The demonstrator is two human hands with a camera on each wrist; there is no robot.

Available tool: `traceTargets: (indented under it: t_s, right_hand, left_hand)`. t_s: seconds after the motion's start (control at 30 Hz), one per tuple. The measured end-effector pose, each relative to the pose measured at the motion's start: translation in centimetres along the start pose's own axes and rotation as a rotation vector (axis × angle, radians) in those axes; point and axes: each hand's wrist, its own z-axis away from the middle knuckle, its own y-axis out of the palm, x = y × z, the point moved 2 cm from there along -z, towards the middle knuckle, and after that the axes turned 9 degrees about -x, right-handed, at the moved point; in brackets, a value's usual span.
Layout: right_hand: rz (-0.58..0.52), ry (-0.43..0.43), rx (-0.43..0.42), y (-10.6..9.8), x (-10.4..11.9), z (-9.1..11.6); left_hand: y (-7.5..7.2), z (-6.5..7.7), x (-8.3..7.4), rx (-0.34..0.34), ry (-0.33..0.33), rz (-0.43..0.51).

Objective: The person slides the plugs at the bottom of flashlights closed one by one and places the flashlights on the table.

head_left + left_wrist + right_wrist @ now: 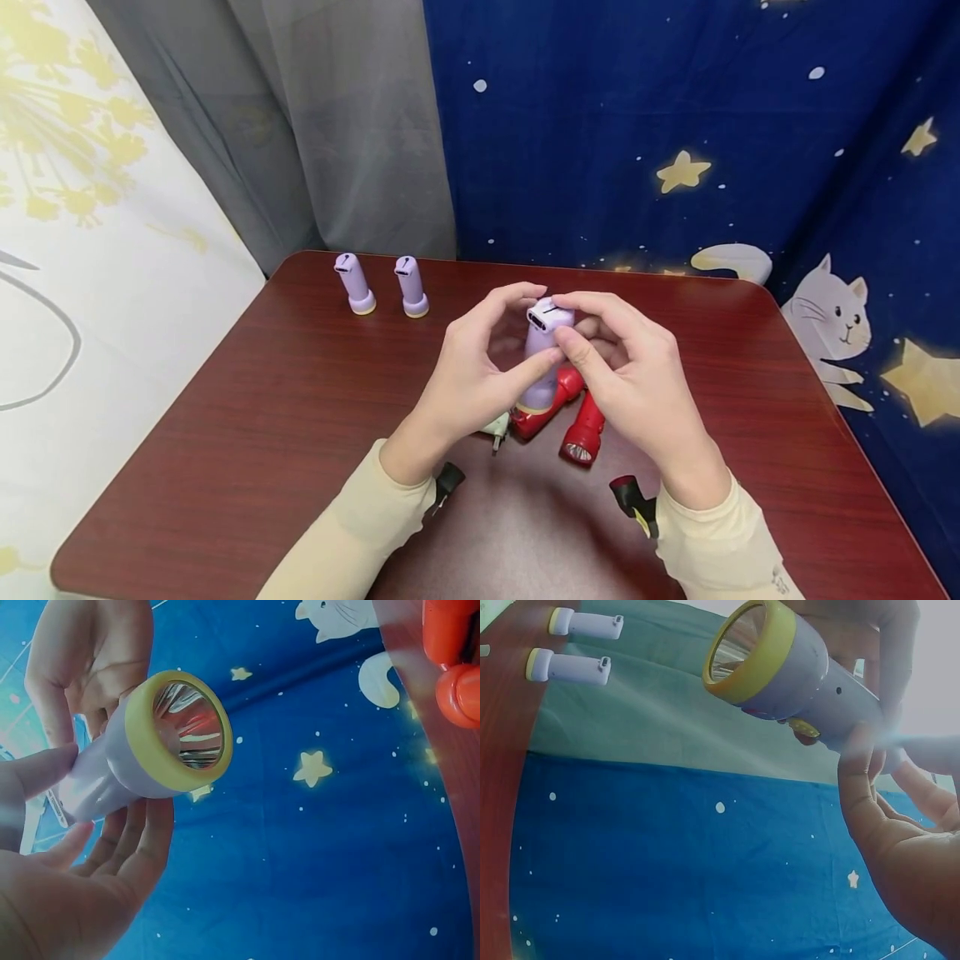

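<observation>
Both hands hold a light purple flashlight (542,346) upright above the table, its tail end up and its lens down. My left hand (468,375) grips it from the left, thumb across the body. From the other side my right hand (641,383) pinches the tail end with thumb and fingers. In the left wrist view the flashlight's yellow rim (142,742) surrounds a shiny reflector. A yellow switch (805,727) shows on its side in the right wrist view. Below the hands lie two red flashlights (583,432), one partly hidden behind the purple one.
Two similar purple flashlights (356,283) (412,287) stand lens down at the back left of the brown table (300,400). A pale green object (497,427) with a narrow tip lies near the red flashlights, partly hidden by my left hand. Curtains hang behind the table.
</observation>
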Motion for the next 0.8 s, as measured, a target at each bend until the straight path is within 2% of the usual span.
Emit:
traceTargets:
  t_s: [0.33,0.8]
  right_hand:
    - [0.088,-0.027,0.01,0.17,-0.26,0.03]
    - [0.156,0.015,0.034,0.67,-0.64,0.19]
  left_hand:
    - [0.18,0.07,0.29,-0.072,0.11,-0.183]
    - [0.39,0.01,0.83,-0.06,0.094,-0.215]
